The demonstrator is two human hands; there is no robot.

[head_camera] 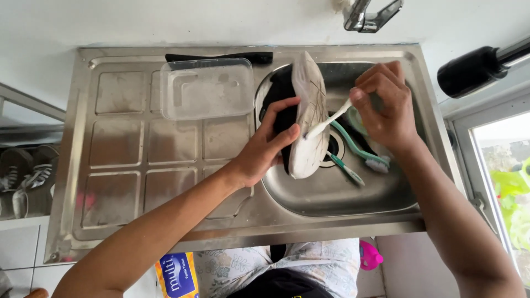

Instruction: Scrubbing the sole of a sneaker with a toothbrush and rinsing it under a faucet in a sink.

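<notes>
We hold a black shoe (301, 113) on edge over the basin of a stainless-steel sink (342, 193), its pale sole turned toward the right. Our left hand (265, 146) wraps the black upper from the left, with the thumb lying across the sole's edge and the fingers curled behind. Our right hand (386, 105) is closed around the handle of a white toothbrush (330, 120), whose head touches the sole near its middle.

We judge the shoe light and easy to carry one-handed; the sole looks stiff enough to take brushing, while the fabric upper is probably soft and yielding. If wet, the rubber would be slippery, so a hold across the waist of the shoe, thumb on the sole and fingers on the upper, seems the surest. The toothbrush is thin and light, best taken well back on its handle.

In the basin lie a teal-handled brush (359, 148) and a second toothbrush (346, 168), near the drain. On the ribbed draining board (127, 160) to the left rests a clear plastic container (207, 88); behind it lies a dark flat insole (221, 57). A faucet (367, 15) projects above. The steel tabletop looks smooth and likely slick. Shoes (25, 176) sit on a low shelf at far left, and a window (505, 171) stands at right.
</notes>
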